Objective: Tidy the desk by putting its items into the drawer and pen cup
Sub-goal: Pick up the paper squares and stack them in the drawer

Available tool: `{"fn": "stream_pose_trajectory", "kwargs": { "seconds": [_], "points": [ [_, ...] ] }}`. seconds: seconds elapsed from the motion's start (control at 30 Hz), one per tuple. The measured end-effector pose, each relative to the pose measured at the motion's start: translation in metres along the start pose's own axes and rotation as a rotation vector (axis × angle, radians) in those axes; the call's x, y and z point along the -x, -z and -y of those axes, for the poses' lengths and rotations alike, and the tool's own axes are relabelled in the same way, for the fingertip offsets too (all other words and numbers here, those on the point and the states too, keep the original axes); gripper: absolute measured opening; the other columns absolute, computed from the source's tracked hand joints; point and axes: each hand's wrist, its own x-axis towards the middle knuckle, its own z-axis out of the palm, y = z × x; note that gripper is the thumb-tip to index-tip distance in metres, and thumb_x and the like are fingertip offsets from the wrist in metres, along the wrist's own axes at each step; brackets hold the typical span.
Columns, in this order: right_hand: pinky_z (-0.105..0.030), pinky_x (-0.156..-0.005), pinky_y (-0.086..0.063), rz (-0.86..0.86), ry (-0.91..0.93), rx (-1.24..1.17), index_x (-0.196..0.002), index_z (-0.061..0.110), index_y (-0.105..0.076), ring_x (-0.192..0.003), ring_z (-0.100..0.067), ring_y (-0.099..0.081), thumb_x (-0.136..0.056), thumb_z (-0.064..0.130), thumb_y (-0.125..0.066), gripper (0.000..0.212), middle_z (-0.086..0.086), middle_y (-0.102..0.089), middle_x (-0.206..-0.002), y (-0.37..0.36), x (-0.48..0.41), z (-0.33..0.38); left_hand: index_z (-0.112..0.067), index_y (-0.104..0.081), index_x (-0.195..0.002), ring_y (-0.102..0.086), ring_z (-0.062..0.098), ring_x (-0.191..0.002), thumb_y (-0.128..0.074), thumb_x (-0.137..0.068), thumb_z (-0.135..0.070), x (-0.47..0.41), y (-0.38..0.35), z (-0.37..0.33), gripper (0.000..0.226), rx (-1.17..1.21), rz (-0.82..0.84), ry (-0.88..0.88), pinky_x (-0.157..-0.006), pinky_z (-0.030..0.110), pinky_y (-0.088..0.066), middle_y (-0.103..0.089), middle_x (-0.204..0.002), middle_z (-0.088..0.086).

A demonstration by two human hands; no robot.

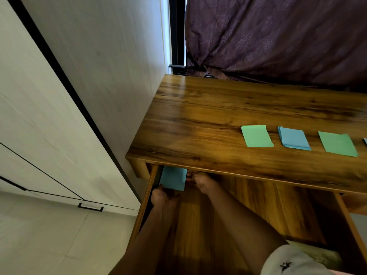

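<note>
The wooden drawer point(258, 211) under the desk point(198, 120) is pulled out. A blue pad of sticky notes point(173, 178) lies in its far left corner, partly under the desk edge. My left hand point(163, 196) is at the pad's near edge, fingers curled against it. My right hand point(199, 180) is at the pad's right edge, its fingertips hidden in the shadow under the desktop. On the desktop lie a green pad point(256, 135), a blue pad point(294, 138) and another green pad point(337, 144). A sliver of one more blue pad point(365, 141) shows at the right edge.
A white wardrobe point(59, 116) with a black handle point(90, 207) stands to the left of the desk. A purple curtain point(278, 36) hangs behind the desk. Pale floor tiles point(49, 245) lie at the lower left.
</note>
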Motion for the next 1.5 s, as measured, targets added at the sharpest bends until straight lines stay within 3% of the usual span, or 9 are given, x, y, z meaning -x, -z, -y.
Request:
{"fn": "stream_pose_trajectory", "kwargs": {
  "seconds": [0.17, 0.3, 0.43, 0.53, 0.77, 0.97, 1.2, 1.33, 1.5],
  "points": [
    [-0.026, -0.071, -0.049, -0.060, -0.027, -0.019, -0.118, 0.007, -0.056, -0.091, -0.017, -0.058, -0.097, -0.001, -0.034, 0.031, -0.007, -0.056, -0.110, 0.011, 0.017, 0.000, -0.004, -0.054, -0.114, -0.055, 0.028, -0.074, -0.042, -0.096, -0.012, 0.013, 0.011, 0.002, 0.023, -0.038, -0.005, 0.031, -0.068, 0.040, -0.045, -0.060, -0.090, 0.013],
    [-0.019, -0.064, -0.042, -0.088, 0.097, 0.057, -0.117, 0.009, -0.060, -0.086, -0.014, -0.059, -0.096, 0.002, -0.042, 0.028, -0.004, -0.060, -0.106, 0.026, 0.050, -0.012, -0.012, -0.061, -0.098, -0.058, 0.023, -0.079, -0.053, -0.093, -0.016, 0.040, 0.016, 0.011, 0.010, -0.118, 0.111, 0.031, -0.070, 0.040, -0.048, -0.061, -0.091, 0.008],
    [-0.011, -0.048, -0.041, -0.243, 0.306, -0.037, -0.091, 0.014, -0.064, -0.055, -0.003, -0.056, -0.095, 0.001, -0.046, 0.023, 0.001, -0.062, -0.076, 0.079, 0.094, -0.003, -0.014, -0.063, -0.104, -0.062, 0.011, -0.091, -0.057, -0.091, -0.009, 0.060, -0.025, 0.010, 0.015, -0.453, 0.349, -0.406, -0.078, 0.026, -0.048, -0.066, -0.100, 0.002],
    [-0.022, -0.070, -0.048, -0.448, 0.458, 0.024, -0.091, 0.015, -0.066, -0.080, -0.014, -0.061, -0.094, 0.004, -0.050, 0.020, 0.002, -0.066, -0.082, 0.129, 0.117, 0.018, -0.019, -0.062, -0.111, -0.060, 0.008, -0.102, -0.056, -0.093, -0.014, 0.047, -0.069, 0.015, 0.020, -0.908, 0.569, -0.775, -0.076, 0.016, -0.044, -0.063, -0.113, 0.000],
    [-0.034, -0.103, -0.042, -0.651, 0.429, 0.816, -0.132, 0.017, -0.052, -0.127, -0.025, -0.048, -0.091, 0.009, -0.057, 0.042, -0.009, -0.051, -0.138, 0.229, 0.082, 0.076, -0.025, -0.036, -0.142, -0.021, 0.029, -0.141, -0.042, -0.096, -0.038, -0.005, -0.158, 0.048, 0.049, -1.986, 0.414, -1.067, -0.117, 0.052, -0.010, -0.028, -0.153, 0.005],
    [-0.041, -0.113, -0.026, -0.353, 0.374, 1.274, -0.150, 0.017, -0.020, -0.142, -0.028, -0.022, -0.086, 0.028, -0.066, 0.079, -0.008, -0.025, -0.155, 0.276, 0.046, 0.122, -0.029, -0.012, -0.151, 0.005, 0.026, -0.147, -0.025, -0.097, -0.052, -0.016, -0.167, 0.067, 0.059, -2.090, 0.342, -1.107, -0.115, 0.056, 0.003, 0.001, -0.160, 0.002],
    [-0.045, -0.112, -0.025, -0.164, 0.316, 1.538, -0.150, 0.022, -0.019, -0.142, -0.028, -0.018, -0.072, 0.038, -0.078, 0.100, -0.008, -0.023, -0.154, 0.287, 0.020, 0.145, -0.031, -0.009, -0.151, 0.006, 0.023, -0.147, -0.021, -0.097, -0.054, -0.019, -0.165, 0.072, 0.060, -2.086, 0.287, -1.164, -0.115, 0.053, 0.004, 0.000, -0.160, 0.001],
    [-0.043, -0.108, -0.031, -0.220, 0.342, 1.472, -0.145, 0.018, -0.033, -0.136, -0.030, -0.028, -0.073, 0.040, -0.077, 0.087, -0.009, -0.036, -0.147, 0.289, 0.017, 0.147, -0.032, -0.008, -0.151, 0.006, 0.022, -0.147, -0.022, -0.096, -0.055, -0.021, -0.166, 0.073, 0.060, -2.081, 0.272, -1.173, -0.115, 0.053, 0.005, 0.000, -0.160, 0.001],
    [-0.030, -0.082, -0.043, -0.294, 0.473, 0.939, -0.118, 0.008, -0.061, -0.111, -0.026, -0.056, -0.084, 0.021, -0.069, 0.037, -0.011, -0.061, -0.122, 0.299, 0.033, 0.136, -0.033, -0.018, -0.149, 0.004, 0.021, -0.147, -0.031, -0.094, -0.059, -0.026, -0.171, 0.068, 0.062, -2.033, 0.305, -1.079, -0.114, 0.051, 0.007, -0.003, -0.160, -0.002]
  ]
}}
